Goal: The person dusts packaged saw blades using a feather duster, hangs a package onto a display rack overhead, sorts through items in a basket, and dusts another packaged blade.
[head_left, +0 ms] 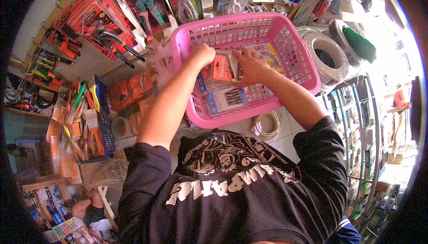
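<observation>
A pink plastic basket (249, 121) holds several flat tool packets. My left hand (203, 54) is closed inside its left side, against the upper left of an orange and black Makita packet (219, 69); what its fingers hold is hidden. From the right, my right hand (253, 68) grips the same packet, with the thumb low and the fingers over its upper right part. Below them in the basket lies a white and blue packet of dark drill bits (229, 99). Another clear packet (265, 52) lies partly under my right hand.
Hanging pliers (116, 43) and red tool packs are at upper left. A blue basket (103, 119) of paintbrushes stands left. Coiled hose (327, 57) lies right of the pink basket, and a coil of cable (267, 126) is on the tiled floor. A person's bare leg (84, 204) shows lower left.
</observation>
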A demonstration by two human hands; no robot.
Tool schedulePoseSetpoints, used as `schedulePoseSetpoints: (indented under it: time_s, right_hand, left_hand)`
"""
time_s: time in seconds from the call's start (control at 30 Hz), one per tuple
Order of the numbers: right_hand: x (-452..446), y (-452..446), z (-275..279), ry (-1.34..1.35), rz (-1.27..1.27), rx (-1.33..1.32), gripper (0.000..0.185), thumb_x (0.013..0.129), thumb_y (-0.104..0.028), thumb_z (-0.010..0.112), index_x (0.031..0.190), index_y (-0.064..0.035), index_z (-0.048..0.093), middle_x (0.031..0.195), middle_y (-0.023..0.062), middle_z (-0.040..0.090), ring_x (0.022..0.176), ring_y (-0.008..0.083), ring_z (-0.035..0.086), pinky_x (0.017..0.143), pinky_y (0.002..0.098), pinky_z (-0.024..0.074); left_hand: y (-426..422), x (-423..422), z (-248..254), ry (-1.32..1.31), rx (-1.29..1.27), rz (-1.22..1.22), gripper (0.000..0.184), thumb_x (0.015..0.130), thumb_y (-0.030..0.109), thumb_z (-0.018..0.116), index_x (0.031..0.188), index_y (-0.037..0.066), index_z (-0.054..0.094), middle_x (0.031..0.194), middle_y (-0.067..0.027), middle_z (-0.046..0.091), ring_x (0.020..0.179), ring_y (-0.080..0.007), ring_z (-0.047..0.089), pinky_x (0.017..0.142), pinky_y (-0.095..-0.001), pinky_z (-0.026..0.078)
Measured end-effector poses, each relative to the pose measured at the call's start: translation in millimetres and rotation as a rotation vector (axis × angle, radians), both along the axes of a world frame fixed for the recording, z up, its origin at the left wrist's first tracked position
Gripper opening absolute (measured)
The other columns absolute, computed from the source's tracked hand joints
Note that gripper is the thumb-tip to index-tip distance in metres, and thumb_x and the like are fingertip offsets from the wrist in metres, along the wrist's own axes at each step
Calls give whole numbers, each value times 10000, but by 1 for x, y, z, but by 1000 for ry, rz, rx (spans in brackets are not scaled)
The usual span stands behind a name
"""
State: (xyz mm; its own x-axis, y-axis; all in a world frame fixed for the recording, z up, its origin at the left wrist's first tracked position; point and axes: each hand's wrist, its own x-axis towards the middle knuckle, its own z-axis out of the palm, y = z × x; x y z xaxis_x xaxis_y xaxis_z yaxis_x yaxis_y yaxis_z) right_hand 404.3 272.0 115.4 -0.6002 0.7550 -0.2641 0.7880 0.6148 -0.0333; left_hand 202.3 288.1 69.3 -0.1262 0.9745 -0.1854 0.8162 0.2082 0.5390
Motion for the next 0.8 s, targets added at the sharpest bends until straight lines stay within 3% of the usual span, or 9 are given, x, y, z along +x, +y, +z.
schedulePoseSetpoints:
  time_s: [0.13,0.23,0.3,0.37,0.47,0.57,0.63,0.8]
  right_hand:
    - [-11,-5,2,-27,15,27,1162,470,-414,803,1373,-147,123,1295,200,326,1174,397,365,899,534,371]
    - [-8,2,0,40,53,-23,1184,452,-411,808,1376,-144,116,1287,225,332,1148,400,398,897,509,382]
    - [1,15,-6,126,35,-91,1198,439,-401,809,1374,-122,115,1273,247,343,1118,407,426,898,483,390]
    - [1,17,3,133,-26,-133,1187,431,-363,797,1363,-63,126,1216,284,395,1071,412,466,907,423,398]
    - [14,37,2,219,-27,-262,1149,451,-341,777,1354,-31,138,1194,293,426,1077,384,476,907,406,400]
    - [19,44,8,397,-145,-406,1073,479,-318,774,1341,-25,205,1140,238,501,1042,323,511,888,370,411]
    - [22,60,-8,468,-253,-447,959,540,-263,774,1322,-26,271,1094,173,552,991,259,537,860,336,421]
    - [36,64,2,591,-262,-658,910,590,-224,767,1327,-36,268,1083,165,559,977,232,538,859,319,412]
  left_hand:
    - [6,-9,-11,-101,37,-43,321,757,184,433,870,-41,632,944,-270,582,888,-386,580,810,-435,449]
    - [10,-12,-14,-129,45,-21,288,732,128,440,862,-39,635,938,-263,588,860,-384,591,776,-434,466]
    - [8,-9,-8,-77,31,25,278,724,98,439,866,-36,636,932,-262,591,852,-383,595,752,-435,476]
    - [-12,4,31,37,18,61,279,726,81,431,878,-36,634,928,-264,592,856,-384,594,728,-440,483]
    - [-3,6,13,-168,-79,258,290,742,107,436,900,-41,628,940,-269,591,874,-355,604,692,-445,491]
    - [-10,12,31,-279,-323,309,322,722,119,500,978,-46,602,984,-268,584,936,-323,592,695,-430,494]
    - [-4,8,21,-192,-261,257,362,695,90,541,1030,-42,579,996,-259,586,945,-300,591,701,-414,497]
    - [9,7,-3,-77,-205,317,394,675,43,579,1059,-41,565,992,-228,600,909,-268,604,688,-397,503]
